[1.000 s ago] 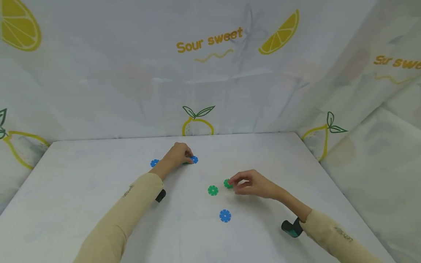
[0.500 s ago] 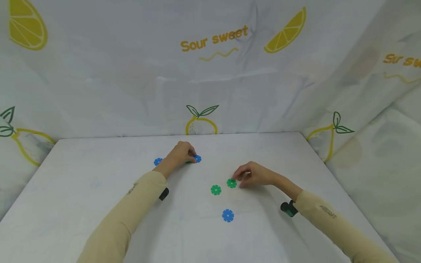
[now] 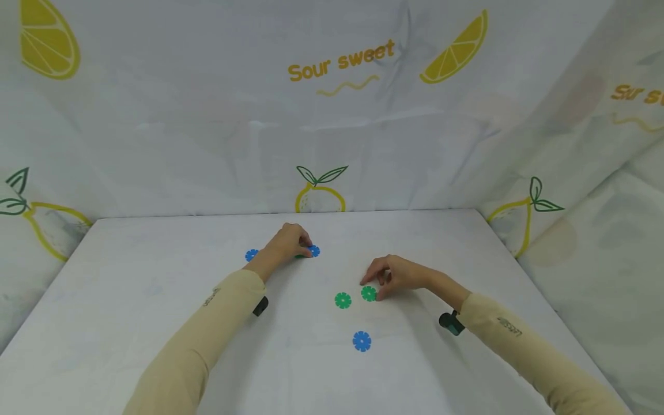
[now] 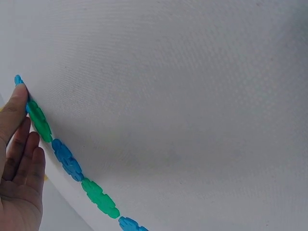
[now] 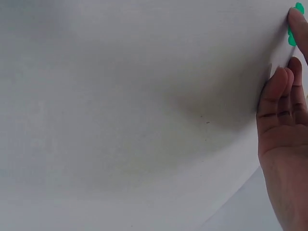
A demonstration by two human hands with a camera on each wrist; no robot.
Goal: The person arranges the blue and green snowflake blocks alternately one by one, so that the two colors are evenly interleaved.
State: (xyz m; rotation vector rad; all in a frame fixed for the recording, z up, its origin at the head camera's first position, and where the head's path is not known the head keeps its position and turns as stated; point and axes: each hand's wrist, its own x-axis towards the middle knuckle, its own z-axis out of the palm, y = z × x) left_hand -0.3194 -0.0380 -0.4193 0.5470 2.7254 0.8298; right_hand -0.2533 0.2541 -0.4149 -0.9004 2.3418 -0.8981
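My left hand [image 3: 290, 242] is at the far middle of the table, thumb and forefinger at a blue notched building disc [image 3: 314, 251]. In the left wrist view the thumb [image 4: 19, 98] lies over that end disc, and a row of alternating green [image 4: 40, 121] and blue discs [image 4: 67, 160] runs away from it. Another blue disc [image 3: 252, 255] shows left of the forearm; the arm hides those between. My right hand [image 3: 399, 274] holds a green disc [image 3: 369, 293] between thumb and forefinger. In the right wrist view the fingertip covers part of this green disc [image 5: 292, 38].
A second green disc [image 3: 343, 300] lies just left of the held one. Nearer me lies a single blue disc [image 3: 362, 341]. Dark wrist cameras hang under both sleeves. A white cloth wall with lemon prints [image 3: 320, 199] rises behind the white table [image 3: 155, 323].
My right hand has drawn back a little, then spread its thumb and forefinger across the green disc, which shifts slightly towards me. The left hand stays at the blue disc. The view swings slightly left.
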